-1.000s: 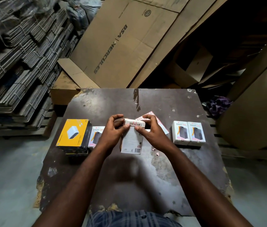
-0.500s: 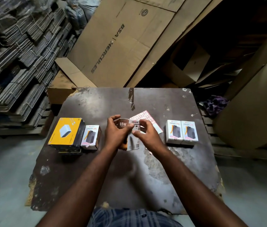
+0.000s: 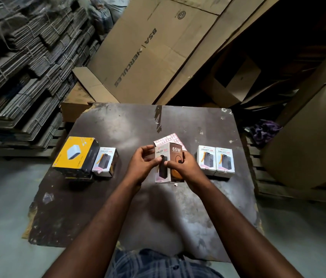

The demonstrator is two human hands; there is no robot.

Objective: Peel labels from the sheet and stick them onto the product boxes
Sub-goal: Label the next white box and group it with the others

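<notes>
From the head view, the person is holding a white-and-brown cardboard product box (image 3: 169, 169) upright over the middle of the dark, worn tabletop (image 3: 118, 127). I cannot tell whether its base is resting on the surface or hanging just above it. The left hand (image 3: 143, 166) is curling against the box's left side, thumb lying on the printed front. The right hand (image 3: 184, 167) is wrapping the right side, its thumb meeting the other near the front's centre.

The pink-and-white gridded label sheet (image 3: 171, 138) is lying flat just behind the box, towards the far edge. Two matching white boxes (image 3: 215, 163) are standing side by side near the right edge. A single white box (image 3: 106, 162) is sitting beside a yellow-and-black carton (image 3: 76, 155) near the left edge.

To my eye the thumbs are smoothing a label down or checking it, though no label is showing plainly. If so, the next move calls for setting this box aside and peeling a fresh label from the sheet.
</notes>
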